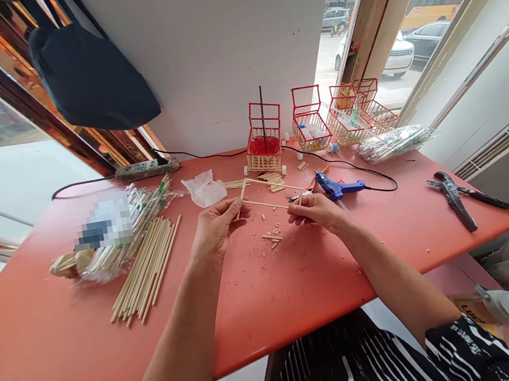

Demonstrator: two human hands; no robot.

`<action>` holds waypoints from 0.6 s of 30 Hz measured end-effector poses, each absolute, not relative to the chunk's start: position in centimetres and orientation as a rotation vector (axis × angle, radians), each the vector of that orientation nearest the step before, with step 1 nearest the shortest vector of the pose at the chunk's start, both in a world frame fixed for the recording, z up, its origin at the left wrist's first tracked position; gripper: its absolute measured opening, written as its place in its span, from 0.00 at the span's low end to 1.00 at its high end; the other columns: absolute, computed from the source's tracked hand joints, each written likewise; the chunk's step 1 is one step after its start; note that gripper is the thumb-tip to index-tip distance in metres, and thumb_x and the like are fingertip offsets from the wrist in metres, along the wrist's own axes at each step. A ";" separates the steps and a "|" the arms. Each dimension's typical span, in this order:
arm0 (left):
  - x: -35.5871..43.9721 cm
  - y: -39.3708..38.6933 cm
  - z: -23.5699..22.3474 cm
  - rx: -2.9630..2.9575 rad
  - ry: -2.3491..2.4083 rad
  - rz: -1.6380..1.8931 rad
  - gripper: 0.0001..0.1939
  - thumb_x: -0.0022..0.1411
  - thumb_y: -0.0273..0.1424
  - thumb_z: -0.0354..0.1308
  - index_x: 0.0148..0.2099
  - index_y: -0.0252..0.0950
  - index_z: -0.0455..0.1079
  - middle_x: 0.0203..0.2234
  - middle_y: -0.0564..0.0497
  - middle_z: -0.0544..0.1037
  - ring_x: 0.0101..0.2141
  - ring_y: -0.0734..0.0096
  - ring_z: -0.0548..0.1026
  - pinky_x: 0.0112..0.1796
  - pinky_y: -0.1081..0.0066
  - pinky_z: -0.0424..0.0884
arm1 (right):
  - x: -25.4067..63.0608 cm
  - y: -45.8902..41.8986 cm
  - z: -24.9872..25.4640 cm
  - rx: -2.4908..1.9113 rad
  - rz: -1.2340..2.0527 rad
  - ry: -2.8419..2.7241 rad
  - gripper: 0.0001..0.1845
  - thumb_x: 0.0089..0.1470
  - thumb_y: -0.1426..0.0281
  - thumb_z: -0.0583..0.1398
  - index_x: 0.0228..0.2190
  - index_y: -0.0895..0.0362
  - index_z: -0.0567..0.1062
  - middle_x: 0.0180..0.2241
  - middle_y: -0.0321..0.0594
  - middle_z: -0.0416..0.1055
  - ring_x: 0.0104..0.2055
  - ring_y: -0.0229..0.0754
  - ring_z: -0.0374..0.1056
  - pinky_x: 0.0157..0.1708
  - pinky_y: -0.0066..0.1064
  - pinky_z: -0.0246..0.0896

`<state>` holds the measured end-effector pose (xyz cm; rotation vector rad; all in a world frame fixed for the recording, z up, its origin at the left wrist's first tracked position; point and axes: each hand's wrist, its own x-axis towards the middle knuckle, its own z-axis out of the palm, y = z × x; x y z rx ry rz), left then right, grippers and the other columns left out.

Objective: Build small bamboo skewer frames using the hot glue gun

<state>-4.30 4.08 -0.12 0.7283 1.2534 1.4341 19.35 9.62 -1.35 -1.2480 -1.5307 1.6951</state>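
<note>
The slim, pale wooden-stick frame (265, 204) is between 2 hands over the red tabletop (292, 301). In the head view, I see its 2 long sides running roughly left to right. The left hand (220, 227) pinches the short side at its left end. At the other end, the right hand (315, 211) grips a short, pale wooden stick (300, 200); whether that is joined, I can't tell. The blue plastic glue gun (333, 187) lies just beyond and right of the right hand, the nearer of the 2.
</note>
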 end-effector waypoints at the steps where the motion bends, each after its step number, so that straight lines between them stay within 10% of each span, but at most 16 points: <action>1: -4.3 4.1 -0.1 0.698 1.237 1.433 0.28 0.29 0.45 0.78 0.31 0.32 0.79 0.23 0.50 0.80 0.24 0.74 0.75 0.28 0.75 0.72 | 19.3 9.6 -1.3 -1.247 1.694 -1.539 0.15 0.50 0.61 0.69 0.26 0.59 0.76 0.25 0.39 0.79 0.23 0.30 0.70 0.18 0.19 0.52; 18: -4.0 4.2 -0.4 0.851 1.347 1.458 0.24 0.39 0.46 0.74 0.32 0.32 0.79 0.25 0.45 0.83 0.24 0.72 0.77 0.29 0.73 0.72 | 19.4 9.7 -1.5 -1.241 1.688 -1.575 0.16 0.49 0.59 0.69 0.26 0.60 0.77 0.26 0.40 0.79 0.23 0.31 0.70 0.18 0.19 0.53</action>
